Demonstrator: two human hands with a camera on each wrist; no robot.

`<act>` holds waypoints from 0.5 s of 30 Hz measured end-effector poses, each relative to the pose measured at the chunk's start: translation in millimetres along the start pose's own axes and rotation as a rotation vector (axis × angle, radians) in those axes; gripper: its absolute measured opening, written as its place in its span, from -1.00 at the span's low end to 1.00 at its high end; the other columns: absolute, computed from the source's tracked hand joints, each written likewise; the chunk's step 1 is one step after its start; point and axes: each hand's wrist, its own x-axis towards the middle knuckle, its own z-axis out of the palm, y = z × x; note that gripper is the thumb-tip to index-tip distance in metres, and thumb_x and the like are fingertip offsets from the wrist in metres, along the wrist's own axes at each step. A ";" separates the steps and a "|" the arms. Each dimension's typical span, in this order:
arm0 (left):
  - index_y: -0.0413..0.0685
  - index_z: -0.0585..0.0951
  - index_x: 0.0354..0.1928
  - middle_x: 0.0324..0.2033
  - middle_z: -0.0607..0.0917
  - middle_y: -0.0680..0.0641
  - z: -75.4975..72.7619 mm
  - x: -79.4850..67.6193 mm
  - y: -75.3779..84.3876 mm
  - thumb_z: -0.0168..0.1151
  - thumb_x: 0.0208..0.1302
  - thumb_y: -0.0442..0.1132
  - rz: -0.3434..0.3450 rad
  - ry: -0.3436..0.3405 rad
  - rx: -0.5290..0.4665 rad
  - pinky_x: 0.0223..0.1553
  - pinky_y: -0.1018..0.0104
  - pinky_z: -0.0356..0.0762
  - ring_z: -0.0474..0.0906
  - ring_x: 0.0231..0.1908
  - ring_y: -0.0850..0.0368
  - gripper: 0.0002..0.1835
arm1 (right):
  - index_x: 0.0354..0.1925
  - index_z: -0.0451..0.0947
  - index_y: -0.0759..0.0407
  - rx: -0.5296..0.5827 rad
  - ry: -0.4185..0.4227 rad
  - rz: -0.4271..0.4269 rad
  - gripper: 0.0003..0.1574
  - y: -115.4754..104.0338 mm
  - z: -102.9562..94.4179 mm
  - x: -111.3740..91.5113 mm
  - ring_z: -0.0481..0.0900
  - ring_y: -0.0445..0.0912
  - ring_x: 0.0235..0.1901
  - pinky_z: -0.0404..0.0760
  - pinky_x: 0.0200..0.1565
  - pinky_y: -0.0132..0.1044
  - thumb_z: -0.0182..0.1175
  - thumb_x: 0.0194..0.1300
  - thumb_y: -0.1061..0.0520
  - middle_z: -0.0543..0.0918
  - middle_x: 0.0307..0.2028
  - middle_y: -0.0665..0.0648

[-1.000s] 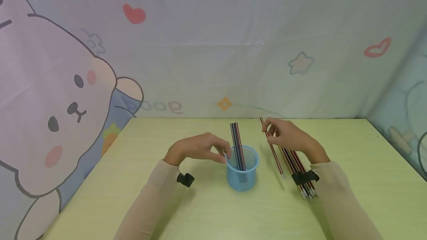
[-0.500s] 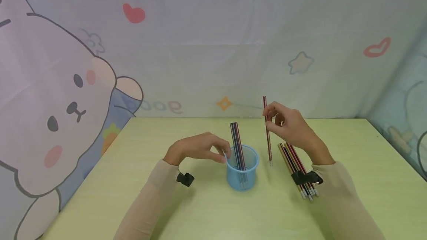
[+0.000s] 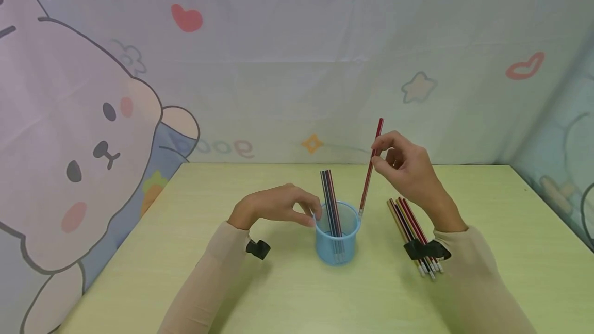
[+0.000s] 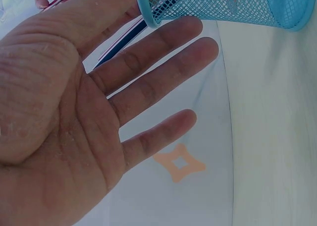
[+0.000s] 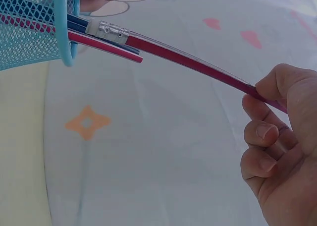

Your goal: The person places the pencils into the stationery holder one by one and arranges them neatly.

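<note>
My left hand [image 3: 278,204] holds the rim of a light blue mesh pencil cup [image 3: 326,251] between thumb and forefinger; in the left wrist view its other fingers [image 4: 158,89] stretch out below the rim. Several dark blue and red pencils [image 3: 329,195] lean upright inside the cup. Thumb and forefinger of my right hand [image 3: 407,171] pinch a red pencil [image 5: 193,65] near its upper part. That pencil slants with its metal eraser end [image 3: 360,213] down, close to the cup's right rim. Whether it touches the rim cannot be told.
A bundle of several red, black and yellow pencils [image 3: 410,226] lies on the pale wooden table [image 3: 297,303], partly beneath the right wrist's black strap [image 3: 427,249]. Behind the table hangs a printed cloth backdrop [image 3: 297,66].
My right hand has lifted the red pencil from beside the bundle, tilted it and brought its eraser end leftward to the cup's rim. The left hand and cup have stayed put.
</note>
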 end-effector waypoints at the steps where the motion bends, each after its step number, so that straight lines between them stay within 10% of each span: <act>1: 0.15 0.65 -0.17 -0.15 0.69 0.21 -0.1 0.1 0.0 0.30 0.38 -0.20 0.001 0.000 -0.001 0.02 0.35 0.57 0.63 -0.07 0.30 -0.94 | -0.04 0.52 0.10 0.003 0.000 -0.002 -0.78 -0.1 1.0 -0.2 0.37 -0.08 -0.57 0.37 -0.56 -0.34 0.18 0.38 0.30 0.56 -0.29 0.00; 15: -0.01 0.68 -0.12 -0.11 0.73 0.04 -0.6 0.4 0.3 0.29 0.39 -0.19 0.021 0.000 -0.017 0.02 0.34 0.57 0.64 -0.07 0.26 -0.89 | -0.13 0.53 0.04 -0.015 -0.201 -0.085 -0.77 16.2 46.3 -1.3 0.39 -0.18 -0.62 0.41 -0.56 -0.35 0.19 0.30 0.32 0.60 -0.33 -0.01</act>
